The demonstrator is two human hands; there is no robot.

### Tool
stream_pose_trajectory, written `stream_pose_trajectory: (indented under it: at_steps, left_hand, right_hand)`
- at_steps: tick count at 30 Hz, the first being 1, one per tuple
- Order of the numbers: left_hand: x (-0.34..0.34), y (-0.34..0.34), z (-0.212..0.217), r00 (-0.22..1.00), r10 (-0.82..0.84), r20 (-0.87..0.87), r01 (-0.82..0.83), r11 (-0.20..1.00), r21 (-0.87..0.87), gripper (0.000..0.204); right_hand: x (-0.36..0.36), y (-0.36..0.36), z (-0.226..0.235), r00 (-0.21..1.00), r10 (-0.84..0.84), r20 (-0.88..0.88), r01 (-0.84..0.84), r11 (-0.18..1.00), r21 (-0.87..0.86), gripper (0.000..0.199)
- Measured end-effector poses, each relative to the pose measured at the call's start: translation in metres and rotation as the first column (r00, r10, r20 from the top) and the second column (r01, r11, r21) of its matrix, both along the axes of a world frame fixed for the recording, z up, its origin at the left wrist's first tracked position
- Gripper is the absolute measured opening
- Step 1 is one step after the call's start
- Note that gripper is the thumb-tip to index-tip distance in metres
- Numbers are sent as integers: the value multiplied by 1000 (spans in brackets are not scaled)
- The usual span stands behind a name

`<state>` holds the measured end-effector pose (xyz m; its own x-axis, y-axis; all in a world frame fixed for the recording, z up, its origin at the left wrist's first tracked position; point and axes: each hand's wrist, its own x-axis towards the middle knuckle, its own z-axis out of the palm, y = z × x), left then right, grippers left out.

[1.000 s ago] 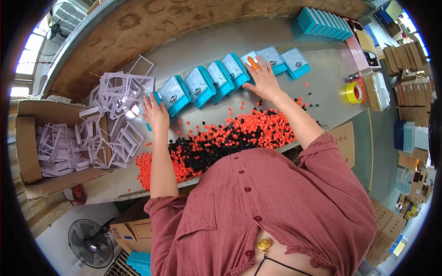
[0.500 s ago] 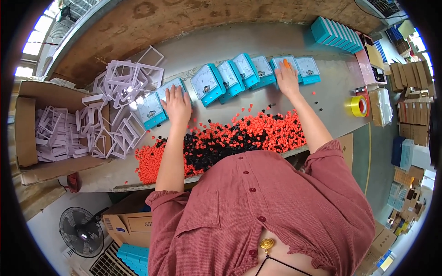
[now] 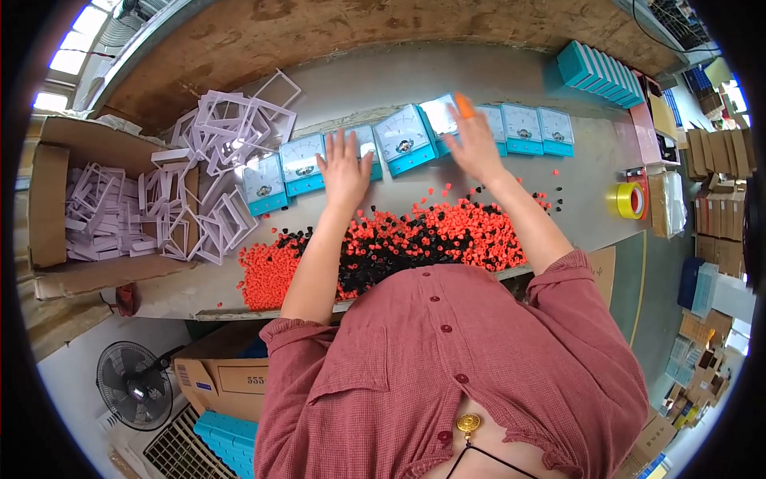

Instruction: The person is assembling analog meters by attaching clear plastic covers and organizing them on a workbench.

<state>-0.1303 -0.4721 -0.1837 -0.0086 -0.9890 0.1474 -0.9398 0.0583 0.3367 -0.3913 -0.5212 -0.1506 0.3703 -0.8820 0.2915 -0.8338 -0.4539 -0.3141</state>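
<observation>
A row of teal panel meters with white dial faces (image 3: 523,124) runs across the metal table. My left hand (image 3: 345,172) lies with fingers spread over a meter (image 3: 366,142) left of the middle, partly covering it. To its left, two meters (image 3: 302,164) stand side by side. My right hand (image 3: 477,152), an orange cover on one finger, is open at a meter (image 3: 439,116) right of the middle, fingers stretched along its right side. Between the hands one meter (image 3: 403,140) sits tilted. Whether the right fingertips press on a meter is hard to see.
Loose red and black plastic caps (image 3: 415,239) lie heaped along the near edge. White frames (image 3: 231,128) pile up at the left, spilling from a cardboard box (image 3: 48,207). Teal boxes (image 3: 598,76) line the far right, above a yellow tape roll (image 3: 626,199).
My left hand has moved right, from the left meters to one nearer the middle. The right hand has shifted left along the row. The left meters now stand straighter and closer together.
</observation>
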Motion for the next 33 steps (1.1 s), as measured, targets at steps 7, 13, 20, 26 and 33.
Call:
stream_pose_trajectory:
  at_steps: [7,13,20,26,33]
  left_hand:
    - [113,8,11,859,439,262,-477,873,101,73]
    - [158,22,-2,847,522,103,-531,819,216,80]
    - [171,11,-7,881,466,78,-471,851,234,81]
    - [177,14,-12,864,500,56,-498,835,235,85]
    - [183,-6,-11,844,527,98,-531,801,276,98]
  right_hand:
    - [91,16,-15,932,259,-253,-227,963,146,67]
    - [71,-7,-3,965,-8,-262,46,989,141,74]
    - [84,9,-26,956,-101,-275,181,942,283,83]
    - [20,-4,-14,952,-178,-251,224,960,169,81]
    - [-113,-36,-34,760,-558,-333,650,663,372,98]
